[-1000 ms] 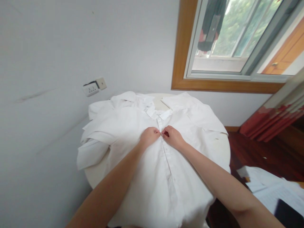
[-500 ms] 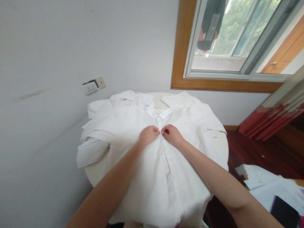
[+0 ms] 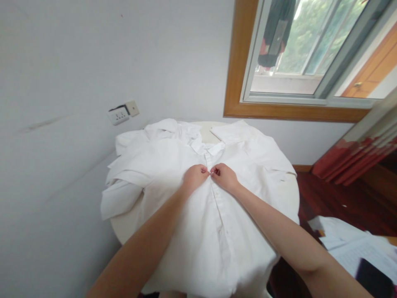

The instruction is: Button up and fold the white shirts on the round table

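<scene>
A white button-up shirt (image 3: pixel 192 231) lies spread face up, its collar toward the wall and its hem hanging over the near edge of a round, pale table (image 3: pixel 293 198). My left hand (image 3: pixel 196 177) pinches the front placket a little below the collar. Just to its right, almost touching, my right hand (image 3: pixel 223 176) is closed in a pinch on the other side of the same placket. Fingertips hide whatever button or buttonhole sits between them. Lower down the placket, small buttons show.
More white cloth (image 3: pixel 169 125) is bunched at the table's back left. Beyond stand the wall with a power socket (image 3: pixel 118 116) and a wood-framed window (image 3: pixel 235 108). At the lower right are papers (image 3: pixel 359 248) and a dark flat object (image 3: pixel 374 279). A red and cream curtain (image 3: pixel 347 157) hangs at right.
Both hands stay pinched at the same spot on the placket, with barely any finger movement. The whole view has shifted very slightly.
</scene>
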The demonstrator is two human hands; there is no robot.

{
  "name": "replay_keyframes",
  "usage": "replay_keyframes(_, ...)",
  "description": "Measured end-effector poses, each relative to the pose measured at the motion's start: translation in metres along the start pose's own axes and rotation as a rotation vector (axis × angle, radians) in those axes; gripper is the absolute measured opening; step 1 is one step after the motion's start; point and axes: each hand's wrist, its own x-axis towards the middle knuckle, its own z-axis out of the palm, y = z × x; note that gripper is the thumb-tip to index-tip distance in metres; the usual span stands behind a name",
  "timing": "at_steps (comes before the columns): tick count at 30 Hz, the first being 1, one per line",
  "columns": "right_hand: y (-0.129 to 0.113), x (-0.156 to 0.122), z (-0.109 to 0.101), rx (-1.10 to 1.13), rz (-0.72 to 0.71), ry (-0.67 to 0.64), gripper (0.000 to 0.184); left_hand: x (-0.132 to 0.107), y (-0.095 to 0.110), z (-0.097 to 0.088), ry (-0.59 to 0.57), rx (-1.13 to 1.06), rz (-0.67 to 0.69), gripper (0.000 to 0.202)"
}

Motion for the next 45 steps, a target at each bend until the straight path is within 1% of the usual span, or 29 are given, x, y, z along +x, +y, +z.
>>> replay_keyframes(5, -0.003, -0.002, 0.002, 0.012, -0.026, 0.057, 0.013, 0.002, 0.0, 0.004, 0.002, -0.016, -0.015, 0.019)
replay_keyframes(10, -0.002, 0.0, 0.002, 0.042, -0.061, 0.103, 0.013, 0.004, 0.0, 0.01, 0.054, -0.193, 0.015, 0.016)
replay_keyframes(13, 0.0, 0.0, 0.001, 0.048, -0.084, 0.11, 0.009, 0.005, -0.001, 0.012, 0.092, -0.283, 0.066, 0.015)
replay_keyframes(15, 0.0, 0.0, 0.001, 0.045, -0.089, 0.11, 0.006, 0.005, -0.002, 0.011, 0.094, -0.327, 0.079, 0.015)
replay_keyframes(17, -0.001, -0.001, 0.001, 0.045, -0.091, 0.108, 0.006, 0.006, -0.004, 0.01, 0.079, -0.362, 0.056, 0.014)
replay_keyframes(23, -0.003, -0.003, 0.002, 0.019, -0.066, 0.088, 0.005, 0.011, -0.009, 0.007, 0.025, -0.442, -0.067, 0.013)
replay_keyframes(25, -0.003, -0.003, 0.002, 0.01, -0.062, 0.084, 0.006, 0.012, -0.009, 0.007, 0.01, -0.473, -0.086, 0.014)
replay_keyframes(28, -0.003, -0.004, 0.003, -0.007, -0.071, 0.086, 0.007, 0.013, -0.008, 0.008, 0.001, -0.477, -0.075, 0.017)
replay_keyframes(32, -0.006, -0.005, 0.004, -0.038, -0.064, 0.091, 0.008, 0.012, -0.007, 0.009, 0.008, -0.458, -0.066, 0.013)
replay_keyframes(37, -0.007, -0.005, 0.006, -0.018, -0.03, 0.12, 0.009, 0.012, -0.007, 0.012, 0.069, -0.413, -0.045, 0.006)
replay_keyframes(40, -0.006, -0.004, 0.007, 0.012, -0.008, 0.113, 0.009, 0.013, -0.008, 0.015, 0.093, -0.403, -0.045, 0.006)
replay_keyframes(42, -0.004, -0.003, 0.006, 0.028, -0.015, 0.102, 0.009, 0.013, -0.009, 0.016, 0.109, -0.377, -0.037, 0.008)
replay_keyframes(45, 0.0, -0.001, 0.002, 0.042, -0.063, 0.072, 0.011, 0.012, -0.009, 0.017, 0.127, -0.33, -0.029, 0.01)
